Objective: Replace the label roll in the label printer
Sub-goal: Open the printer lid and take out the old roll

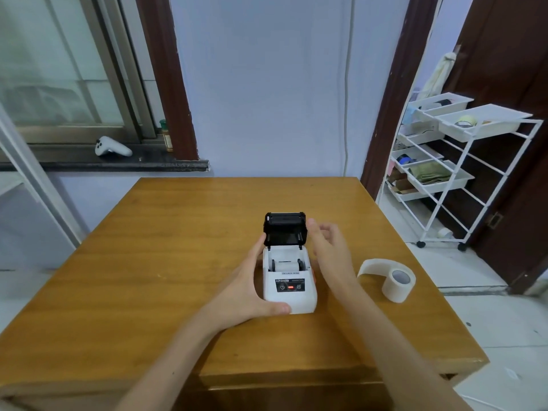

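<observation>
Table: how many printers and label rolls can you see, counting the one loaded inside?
Label printers: 1, lid open
Label rolls: 2, one inside the printer, one loose on the table
Total: 3

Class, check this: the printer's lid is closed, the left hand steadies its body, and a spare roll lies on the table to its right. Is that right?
Not quite. The head view shows the lid open, tipped back, with a roll visible inside the printer. The rest holds: the left hand steadies its body, and a spare roll lies on the table to its right.
</observation>
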